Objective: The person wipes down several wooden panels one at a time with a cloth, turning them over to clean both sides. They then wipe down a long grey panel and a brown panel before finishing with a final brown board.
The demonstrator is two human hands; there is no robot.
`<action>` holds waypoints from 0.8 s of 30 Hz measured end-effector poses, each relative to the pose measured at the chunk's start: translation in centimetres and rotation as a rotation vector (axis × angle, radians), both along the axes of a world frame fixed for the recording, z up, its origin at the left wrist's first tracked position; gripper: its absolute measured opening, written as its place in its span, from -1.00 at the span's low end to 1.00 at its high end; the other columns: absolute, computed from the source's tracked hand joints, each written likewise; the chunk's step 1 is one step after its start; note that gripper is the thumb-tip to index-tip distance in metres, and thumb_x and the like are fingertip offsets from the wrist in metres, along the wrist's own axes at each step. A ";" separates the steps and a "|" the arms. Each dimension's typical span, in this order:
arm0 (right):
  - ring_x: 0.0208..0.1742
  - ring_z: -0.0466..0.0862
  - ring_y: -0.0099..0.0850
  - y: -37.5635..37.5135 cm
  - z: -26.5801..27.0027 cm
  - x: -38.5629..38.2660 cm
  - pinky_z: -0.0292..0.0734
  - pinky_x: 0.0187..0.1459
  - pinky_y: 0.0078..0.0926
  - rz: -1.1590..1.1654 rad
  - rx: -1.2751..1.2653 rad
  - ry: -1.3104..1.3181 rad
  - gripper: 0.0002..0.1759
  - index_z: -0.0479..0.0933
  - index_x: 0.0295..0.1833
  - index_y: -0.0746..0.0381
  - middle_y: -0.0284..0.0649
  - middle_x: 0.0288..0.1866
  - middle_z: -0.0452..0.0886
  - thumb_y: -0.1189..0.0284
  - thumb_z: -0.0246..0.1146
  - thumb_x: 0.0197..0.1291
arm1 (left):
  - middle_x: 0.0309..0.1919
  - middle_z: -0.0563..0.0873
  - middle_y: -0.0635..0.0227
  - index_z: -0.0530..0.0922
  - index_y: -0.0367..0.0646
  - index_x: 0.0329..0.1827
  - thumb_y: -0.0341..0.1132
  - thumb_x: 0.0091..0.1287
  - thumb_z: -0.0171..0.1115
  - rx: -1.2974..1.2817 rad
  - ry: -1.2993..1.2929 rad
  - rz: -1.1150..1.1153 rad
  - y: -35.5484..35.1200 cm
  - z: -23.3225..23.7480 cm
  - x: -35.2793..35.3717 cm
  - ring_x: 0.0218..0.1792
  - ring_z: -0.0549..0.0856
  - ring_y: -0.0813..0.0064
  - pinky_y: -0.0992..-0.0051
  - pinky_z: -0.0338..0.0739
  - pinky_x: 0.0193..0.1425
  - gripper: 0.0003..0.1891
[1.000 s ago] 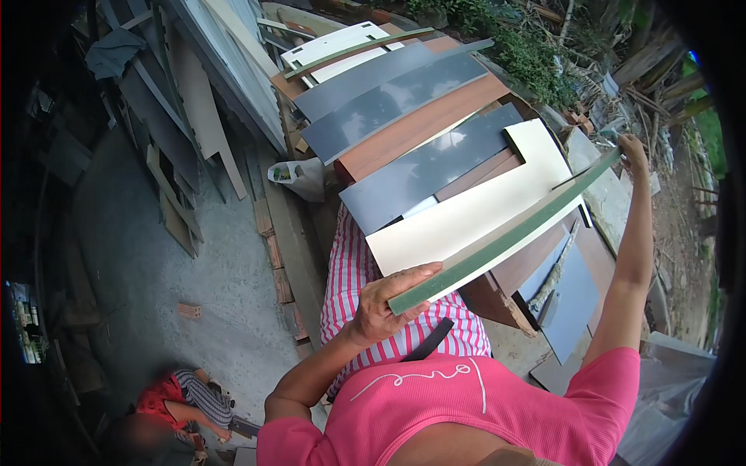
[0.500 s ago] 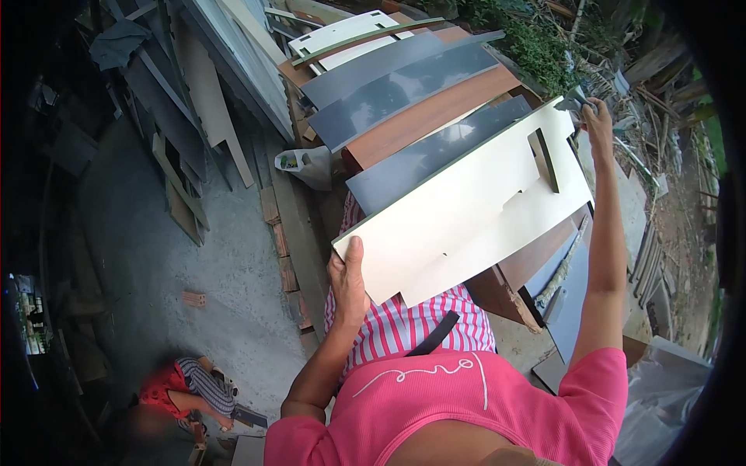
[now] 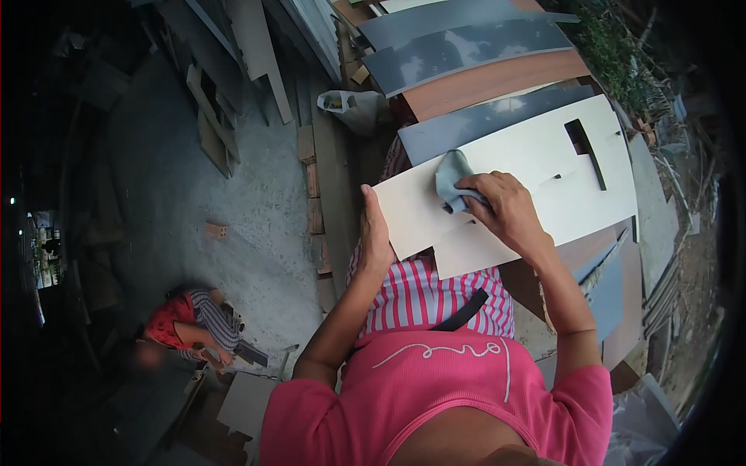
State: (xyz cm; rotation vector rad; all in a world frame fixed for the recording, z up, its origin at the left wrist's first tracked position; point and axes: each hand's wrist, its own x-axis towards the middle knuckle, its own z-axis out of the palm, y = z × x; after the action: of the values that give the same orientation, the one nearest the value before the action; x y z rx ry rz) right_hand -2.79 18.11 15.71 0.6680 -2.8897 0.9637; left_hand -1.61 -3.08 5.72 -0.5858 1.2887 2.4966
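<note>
A cream-white board (image 3: 536, 171) with a long slot, small holes and a notched near edge lies tilted across my lap. My left hand (image 3: 377, 233) holds its left end, thumb up along the edge and the other fingers mostly hidden. On the board's upper face, left of the middle, my right hand (image 3: 509, 210) grips a crumpled blue-grey cloth (image 3: 451, 179) and presses it to the surface. Directly beyond the board is a grey glossy panel (image 3: 482, 120), partly covered by it.
More grey panels (image 3: 466, 54) and a brown panel (image 3: 497, 81) overlap farther off. A white bag (image 3: 353, 109) stands left of them. Long boards (image 3: 256, 46) lean at upper left. One brick (image 3: 215, 230) lies on the concrete floor (image 3: 249, 194). Another person (image 3: 194, 322) crouches at lower left.
My right hand has brought the cloth from the board's far right corner to its left part. The board now lies flatter, and my view has shifted.
</note>
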 end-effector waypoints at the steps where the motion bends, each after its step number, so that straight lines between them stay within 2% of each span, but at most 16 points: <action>1: -0.19 0.57 -0.26 -1.4 -0.7 0.1 0.46 -0.04 -0.30 0.062 0.015 -0.016 -0.75 0.51 -0.15 0.23 -0.14 -0.20 0.56 0.51 0.32 0.00 | 0.06 0.56 0.13 0.33 -0.32 0.24 0.35 0.35 -0.29 -0.015 -0.009 0.013 -0.2 0.1 0.1 -0.03 0.64 0.36 0.45 0.58 -0.01 -0.18; 3: -0.02 0.52 -0.23 -4.0 -1.4 0.2 0.41 0.05 -0.27 0.095 -0.019 0.101 -0.75 0.50 -0.19 0.22 -0.16 -0.06 0.51 0.53 0.33 -0.05 | 0.09 0.55 0.19 0.33 -0.27 0.26 0.39 0.32 -0.31 0.047 -0.051 0.047 -0.3 0.5 0.2 0.02 0.61 0.38 0.45 0.54 0.05 -0.16; 4: 0.19 0.42 -0.18 -4.9 -1.8 0.2 0.34 0.19 -0.22 0.113 0.009 0.115 -0.74 0.51 -0.20 0.22 -0.18 0.12 0.45 0.53 0.34 -0.08 | 0.09 0.55 0.25 0.34 -0.22 0.26 0.41 0.31 -0.32 0.083 -0.050 0.056 -0.4 0.1 0.3 0.04 0.59 0.39 0.45 0.52 0.08 -0.16; 8: 0.31 0.37 -0.17 -6.8 -3.9 0.7 0.23 0.34 -0.14 0.168 -0.005 0.191 -0.76 0.51 -0.19 0.21 -0.17 0.18 0.43 0.52 0.30 -0.05 | 0.08 0.55 0.25 0.35 -0.22 0.25 0.40 0.32 -0.33 0.047 -0.066 0.065 -0.1 0.9 0.6 0.03 0.58 0.41 0.46 0.51 0.07 -0.17; 12: 0.24 0.44 -0.20 -6.0 -4.6 1.1 0.35 0.25 -0.21 0.178 -0.064 0.197 -0.75 0.51 -0.19 0.22 -0.17 0.15 0.46 0.58 0.29 -0.07 | 0.08 0.54 0.25 0.36 -0.19 0.25 0.35 0.36 -0.34 0.019 -0.072 0.066 0.1 1.4 0.6 0.06 0.56 0.39 0.42 0.47 0.12 -0.23; 14: 0.15 0.52 -0.20 -5.0 -3.8 1.3 0.46 0.14 -0.29 0.099 -0.154 0.009 -0.69 0.52 -0.18 0.23 -0.18 0.07 0.54 0.68 0.27 -0.12 | 0.09 0.54 0.23 0.35 -0.21 0.25 0.34 0.36 -0.33 0.033 -0.059 0.082 0.1 1.2 0.6 0.08 0.55 0.38 0.41 0.46 0.15 -0.22; 15: 0.15 0.52 -0.20 -4.6 -3.2 1.2 0.46 0.14 -0.29 0.099 -0.155 0.007 -0.69 0.52 -0.18 0.23 -0.18 0.07 0.54 0.68 0.27 -0.12 | 0.09 0.54 0.23 0.35 -0.21 0.25 0.34 0.36 -0.33 0.032 -0.061 0.082 0.1 1.1 0.6 0.08 0.55 0.38 0.41 0.46 0.15 -0.22; 17: 0.08 0.56 -0.20 -4.1 -2.2 0.9 0.51 0.07 -0.32 -0.081 -0.308 0.011 -0.63 0.54 -0.16 0.24 -0.18 0.00 0.59 0.76 0.25 -0.17 | 0.11 0.53 0.21 0.34 -0.24 0.25 0.36 0.35 -0.33 0.038 -0.047 0.076 0.1 1.0 0.7 0.10 0.55 0.37 0.40 0.44 0.18 -0.19; 19: 0.10 0.56 -0.17 -4.3 -1.9 0.7 0.49 0.10 -0.28 -0.141 -0.333 0.063 -0.58 0.56 -0.12 0.23 -0.18 -0.01 0.61 0.77 0.24 -0.18 | 0.13 0.52 0.21 0.33 -0.25 0.26 0.37 0.34 -0.33 0.073 -0.055 0.085 0.2 0.6 0.7 0.12 0.53 0.36 0.39 0.42 0.20 -0.18; 21: 0.15 0.53 -0.15 -5.4 -1.7 0.5 0.48 0.12 -0.28 -0.111 -0.271 0.251 -0.58 0.57 -0.08 0.24 -0.19 0.06 0.59 0.76 0.24 -0.16 | 0.14 0.50 0.20 0.31 -0.26 0.27 0.38 0.33 -0.34 0.106 -0.063 0.090 0.0 0.3 0.8 0.15 0.52 0.36 0.39 0.40 0.23 -0.17; 23: 0.26 0.46 -0.13 -7.4 -3.0 1.1 0.39 0.22 -0.23 0.030 -0.237 0.227 -0.57 0.54 0.03 0.26 -0.17 0.16 0.53 0.66 0.22 -0.06 | 0.22 0.43 0.20 0.26 -0.25 0.31 0.40 0.32 -0.34 0.203 0.010 0.070 -0.2 0.0 0.8 0.20 0.46 0.34 0.37 0.36 0.26 -0.14; 24: 0.30 0.42 -0.15 -8.7 -4.0 1.5 0.33 0.26 -0.20 0.064 -0.171 0.223 -0.56 0.52 0.08 0.27 -0.16 0.22 0.49 0.60 0.19 -0.01 | 0.27 0.36 0.20 0.21 -0.22 0.35 0.42 0.30 -0.34 0.172 -0.056 0.143 0.2 1.1 0.9 0.26 0.39 0.31 0.36 0.29 0.32 -0.13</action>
State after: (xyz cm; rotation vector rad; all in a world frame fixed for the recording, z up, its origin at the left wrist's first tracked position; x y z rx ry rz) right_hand -1.33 9.38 11.71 0.8020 -2.5741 1.0543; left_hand -0.68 -2.92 6.82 -0.7226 1.0323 2.6515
